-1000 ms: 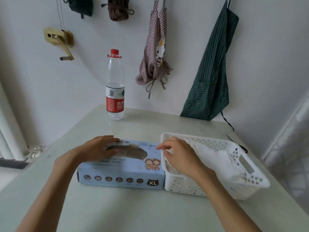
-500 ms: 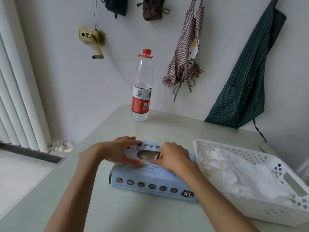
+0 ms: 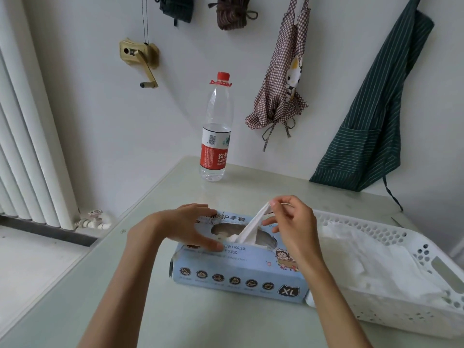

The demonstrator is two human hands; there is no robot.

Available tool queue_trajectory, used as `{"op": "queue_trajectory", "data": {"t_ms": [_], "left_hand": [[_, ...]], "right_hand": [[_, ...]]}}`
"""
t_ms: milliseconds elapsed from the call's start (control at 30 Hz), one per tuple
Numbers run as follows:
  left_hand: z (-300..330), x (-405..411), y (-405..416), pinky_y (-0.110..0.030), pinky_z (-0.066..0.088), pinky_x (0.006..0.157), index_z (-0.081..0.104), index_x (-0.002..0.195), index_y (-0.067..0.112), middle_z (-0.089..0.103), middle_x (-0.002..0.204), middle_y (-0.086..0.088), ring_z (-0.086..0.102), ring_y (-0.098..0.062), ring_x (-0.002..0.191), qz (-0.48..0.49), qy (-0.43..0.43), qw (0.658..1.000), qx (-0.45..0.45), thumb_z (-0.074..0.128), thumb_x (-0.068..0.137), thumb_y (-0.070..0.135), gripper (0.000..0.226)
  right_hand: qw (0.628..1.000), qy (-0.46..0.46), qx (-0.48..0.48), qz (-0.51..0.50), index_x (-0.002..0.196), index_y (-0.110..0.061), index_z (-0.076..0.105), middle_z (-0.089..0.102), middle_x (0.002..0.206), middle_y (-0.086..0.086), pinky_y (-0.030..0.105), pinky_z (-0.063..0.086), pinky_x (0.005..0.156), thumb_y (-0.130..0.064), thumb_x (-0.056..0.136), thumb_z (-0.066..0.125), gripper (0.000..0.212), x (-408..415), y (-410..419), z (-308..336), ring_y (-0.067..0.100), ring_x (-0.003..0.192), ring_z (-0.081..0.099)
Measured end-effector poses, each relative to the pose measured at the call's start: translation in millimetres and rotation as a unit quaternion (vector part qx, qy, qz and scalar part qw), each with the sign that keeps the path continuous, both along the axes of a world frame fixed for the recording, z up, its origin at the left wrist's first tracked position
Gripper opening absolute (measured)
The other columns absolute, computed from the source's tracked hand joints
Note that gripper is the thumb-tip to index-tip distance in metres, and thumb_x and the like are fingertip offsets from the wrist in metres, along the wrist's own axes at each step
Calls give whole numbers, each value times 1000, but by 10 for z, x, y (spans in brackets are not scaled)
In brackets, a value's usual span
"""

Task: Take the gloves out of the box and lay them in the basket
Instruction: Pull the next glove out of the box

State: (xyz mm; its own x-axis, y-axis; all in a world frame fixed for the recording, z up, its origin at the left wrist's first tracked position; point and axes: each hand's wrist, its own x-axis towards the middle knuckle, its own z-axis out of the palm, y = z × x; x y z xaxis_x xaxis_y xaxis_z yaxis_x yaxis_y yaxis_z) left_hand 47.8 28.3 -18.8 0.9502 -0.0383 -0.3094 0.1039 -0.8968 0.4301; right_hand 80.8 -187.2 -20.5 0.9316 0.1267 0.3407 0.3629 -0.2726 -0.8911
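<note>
Pinching glove (image 3: pixel 253 226): right hand (image 3: pixel 292 226) | left hand (image 3: pixel 187 226) flat on box (image 3: pixel 241 270) | pale table (image 3: pixel 175 320), white wall (image 3: pixel 100 121)

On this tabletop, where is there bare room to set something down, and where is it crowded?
Bare: the near strip of table in front of the glove box, and the stretch between the water bottle and the box. Crowded: the right side, where the white basket abuts the box.

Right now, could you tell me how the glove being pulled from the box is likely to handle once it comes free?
The glove is probably floppy: it stretches into a thin strip between the right hand and the box. It seems very light, since a fingertip pinch lifts it.
</note>
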Motion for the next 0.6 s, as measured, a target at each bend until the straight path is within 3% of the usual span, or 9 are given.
{"op": "queue_trajectory", "data": {"t_ms": [133, 200, 267, 333, 400, 467, 533, 600], "left_hand": [[95, -17, -57, -47, 18, 116, 29, 144, 39, 21, 155, 13, 16, -13, 144, -21, -68, 997, 8, 66, 70, 63, 86], [155, -6, -182, -44, 29, 113, 43, 136, 40, 38, 146, 14, 31, -11, 137, -32, -140, 989, -39, 66, 69, 64, 75], [159, 32, -325, -37, 44, 102, 60, 119, 34, 60, 125, 14, 54, -5, 114, -59, -188, 975, -101, 70, 74, 53, 50], [127, 74, -403, -38, 53, 88, 72, 94, 26, 72, 95, 13, 66, -5, 88, -66, -219, 965, -130, 72, 80, 39, 19], [105, 103, -393, -43, 55, 81, 74, 83, 17, 73, 79, 8, 69, -12, 76, -32, -237, 960, -145, 72, 82, 32, 15], [99, 113, -377, -43, 56, 78, 73, 79, 13, 73, 72, 6, 69, -16, 70, -9, -243, 954, -176, 71, 83, 28, 16], [91, 117, -392, -42, 57, 76, 74, 78, 10, 73, 69, 6, 69, -16, 66, 10, -254, 945, -204, 72, 82, 26, 16], [81, 115, -412, -42, 56, 77, 74, 78, 8, 73, 68, 7, 69, -12, 65, 30, -269, 939, -215, 73, 80, 27, 19]], "right_hand": [[999, -14, 43, 16, 88, -13, 59, 70, 72, 3, 18, 52, 55, -16, 95, 56, 9, -11, 20, 94, 12, 61, 69], [998, -31, 49, 38, 89, -10, 62, 71, 70, 3, 19, 54, 60, -18, 94, 58, 10, -56, 45, 161, 13, 64, 70], [996, -44, 62, 47, 89, -9, 64, 72, 72, 3, 20, 56, 65, -19, 92, 60, 11, -100, 84, 187, 12, 67, 70], [997, -22, 45, 65, 91, -11, 65, 73, 79, 0, 22, 57, 70, -20, 93, 60, 11, -107, 94, 160, 9, 73, 71], [996, -6, -76, 54, 102, -19, 64, 71, 95, -8, 22, 54, 77, -31, 93, 57, 17, -40, 12, 115, 2, 84, 67], [967, 9, -250, 42, 120, -25, 58, 65, 108, -12, 14, 44, 75, -43, 91, 57, 34, 20, -104, 50, -1, 92, 60], [944, 35, -323, 60, 119, -27, 60, 62, 99, -14, 12, 40, 66, -43, 89, 61, 35, 26, -158, -11, -1, 82, 57], [947, 29, -316, 59, 103, -26, 69, 60, 81, -14, 15, 43, 58, -40, 87, 65, 21, 10, -151, -25, 1, 63, 55]]}}
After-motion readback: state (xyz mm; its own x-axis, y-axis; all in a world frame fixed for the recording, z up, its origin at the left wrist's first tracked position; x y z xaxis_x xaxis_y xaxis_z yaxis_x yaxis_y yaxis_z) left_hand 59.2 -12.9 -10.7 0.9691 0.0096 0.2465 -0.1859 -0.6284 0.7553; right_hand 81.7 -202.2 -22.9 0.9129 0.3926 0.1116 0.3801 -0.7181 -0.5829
